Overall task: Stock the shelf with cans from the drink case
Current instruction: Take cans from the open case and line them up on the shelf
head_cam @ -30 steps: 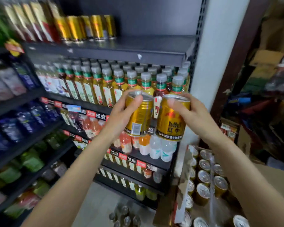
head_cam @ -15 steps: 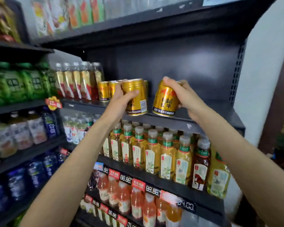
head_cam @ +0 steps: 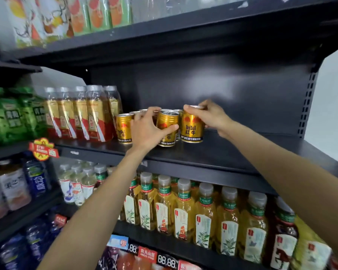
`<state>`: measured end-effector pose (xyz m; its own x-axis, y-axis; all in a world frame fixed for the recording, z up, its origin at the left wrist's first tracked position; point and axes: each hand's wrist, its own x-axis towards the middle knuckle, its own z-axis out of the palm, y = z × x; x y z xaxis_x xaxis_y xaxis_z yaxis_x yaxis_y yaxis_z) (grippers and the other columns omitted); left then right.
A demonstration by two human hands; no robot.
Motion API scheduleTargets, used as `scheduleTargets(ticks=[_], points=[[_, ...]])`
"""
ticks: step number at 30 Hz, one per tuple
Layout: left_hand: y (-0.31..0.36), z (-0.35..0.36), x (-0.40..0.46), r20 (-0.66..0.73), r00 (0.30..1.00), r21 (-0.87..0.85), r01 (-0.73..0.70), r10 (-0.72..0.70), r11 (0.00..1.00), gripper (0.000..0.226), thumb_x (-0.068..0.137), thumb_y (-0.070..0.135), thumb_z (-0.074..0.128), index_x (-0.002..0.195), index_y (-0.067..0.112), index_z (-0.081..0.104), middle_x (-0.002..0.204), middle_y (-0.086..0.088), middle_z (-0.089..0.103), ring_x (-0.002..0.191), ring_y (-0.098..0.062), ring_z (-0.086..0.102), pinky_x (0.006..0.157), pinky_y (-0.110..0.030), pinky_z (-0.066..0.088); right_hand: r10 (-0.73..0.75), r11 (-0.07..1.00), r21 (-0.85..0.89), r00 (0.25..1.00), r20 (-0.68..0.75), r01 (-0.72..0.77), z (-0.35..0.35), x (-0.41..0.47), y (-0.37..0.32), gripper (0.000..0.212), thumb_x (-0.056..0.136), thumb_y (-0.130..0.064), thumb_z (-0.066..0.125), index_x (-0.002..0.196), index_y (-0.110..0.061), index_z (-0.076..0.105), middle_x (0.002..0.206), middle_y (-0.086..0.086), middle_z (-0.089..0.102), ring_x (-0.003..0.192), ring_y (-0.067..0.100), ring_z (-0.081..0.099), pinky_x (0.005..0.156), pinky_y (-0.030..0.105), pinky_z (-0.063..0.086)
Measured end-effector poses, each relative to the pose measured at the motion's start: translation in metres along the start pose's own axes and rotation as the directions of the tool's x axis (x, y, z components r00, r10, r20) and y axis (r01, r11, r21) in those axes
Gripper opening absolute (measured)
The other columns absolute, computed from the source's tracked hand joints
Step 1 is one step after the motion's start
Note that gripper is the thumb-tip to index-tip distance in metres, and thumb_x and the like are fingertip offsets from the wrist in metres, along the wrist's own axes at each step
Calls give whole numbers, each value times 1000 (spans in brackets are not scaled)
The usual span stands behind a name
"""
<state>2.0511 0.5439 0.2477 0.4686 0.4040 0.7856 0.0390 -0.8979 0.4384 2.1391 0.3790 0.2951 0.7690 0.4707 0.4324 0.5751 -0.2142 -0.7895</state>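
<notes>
2 gold cans stand on the dark shelf [head_cam: 232,152] — the left hand [head_cam: 148,131] wraps one can [head_cam: 167,129], the right hand [head_cam: 213,117] pinches the other can [head_cam: 191,126] at its rim.

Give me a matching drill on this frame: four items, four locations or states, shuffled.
Items:
1. left hand
2. right hand
3. red-labelled bottles
4. green-capped tea bottles

Places or states:
A. on the shelf below the cans
B. pinches the rim of the can with the brand name facing out
C. stand left of the cans on the same shelf
D. wraps round the side of the middle can

Pairs: 1-D, 2-B, 3-C, 4-A
</notes>
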Motion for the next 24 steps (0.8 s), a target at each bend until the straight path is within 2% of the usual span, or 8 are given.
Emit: scheduleTargets(ticks=[6, 9, 11, 14, 17, 19, 21, 24], points=[[-21, 13, 5, 4, 998, 165, -65, 66, 984, 70, 66, 76, 59, 121, 34, 50, 124, 8, 57, 125, -17, 32, 98, -38, 19, 11, 998, -69, 999, 34, -9, 9, 15, 4, 52, 79, -50, 66, 111, -11, 53, 103, 1, 54, 95, 16, 53, 76, 29, 46], [-19, 11, 9, -91, 982, 223, -140, 164, 965, 52, 74, 70, 56, 109, 32, 57, 120, 11, 57, 124, -19, 34, 92, -37, 18, 12, 995, -104, 1000, 21, -9, 7, 26, 6, 51, 79, -50, 67, 108, -10, 56, 104, 4, 59, 94, 17, 56, 68, 26, 47], [-14, 7, 12, -93, 977, 234, -166, 193, 958, 47, 78, 63, 59, 114, 32, 57, 112, 11, 61, 120, -18, 39, 90, -36, 18, 1, 989, -146, 1000, 12, 1, 6, 35, 7, 50, 78, -51, 68, 103, -8, 59, 101, 5, 62, 92, 18, 58, 65, 26, 47], [-15, 4, 13, -6, 971, 249, -228, 237, 941, 49, 77, 63, 60, 116, 33, 57, 117, 9, 61, 120, -16, 44, 99, -40, 19, 7, 976, -219, 1000, -14, -10, 4, 49, 12, 50, 77, -51, 69, 100, -7, 62, 96, 5, 63, 91, 19, 60, 79, 35, 53], [-24, 2, 13, 111, 961, 249, -273, 253, 929, 55, 76, 63, 61, 122, 34, 54, 130, 9, 53, 128, -15, 40, 112, -46, 8, 29, 966, -255, 999, -25, -34, 3, 62, 21, 48, 76, -50, 71, 96, -7, 65, 93, 5, 64, 90, 21, 62, 85, 40, 54], [-29, 1, 14, 183, 949, 261, -297, 256, 919, 61, 77, 60, 62, 130, 35, 47, 136, 8, 48, 132, -15, 37, 114, -46, 5, 44, 963, -267, 999, -25, -49, 4, 68, 28, 42, 76, -48, 71, 86, -7, 66, 90, 7, 65, 89, 22, 63, 81, 38, 54], [-30, 1, 14, 201, 946, 269, -303, 255, 914, 63, 78, 59, 61, 134, 34, 43, 139, 6, 47, 133, -17, 36, 115, -45, 5, 53, 954, -292, 998, -35, -61, 7, 74, 33, 37, 79, -45, 70, 70, -12, 59, 87, 7, 64, 84, 22, 61, 71, 32, 49], [-29, 1, 13, 199, 947, 276, -301, 252, 913, 63, 79, 58, 60, 135, 33, 43, 139, 5, 48, 134, -17, 36, 115, -44, 6, 56, 939, -337, 997, -60, -73, 13, 82, 39, 36, 83, -42, 67, 69, -15, 49, 94, 10, 60, 84, 22, 55, 66, 26, 37]])
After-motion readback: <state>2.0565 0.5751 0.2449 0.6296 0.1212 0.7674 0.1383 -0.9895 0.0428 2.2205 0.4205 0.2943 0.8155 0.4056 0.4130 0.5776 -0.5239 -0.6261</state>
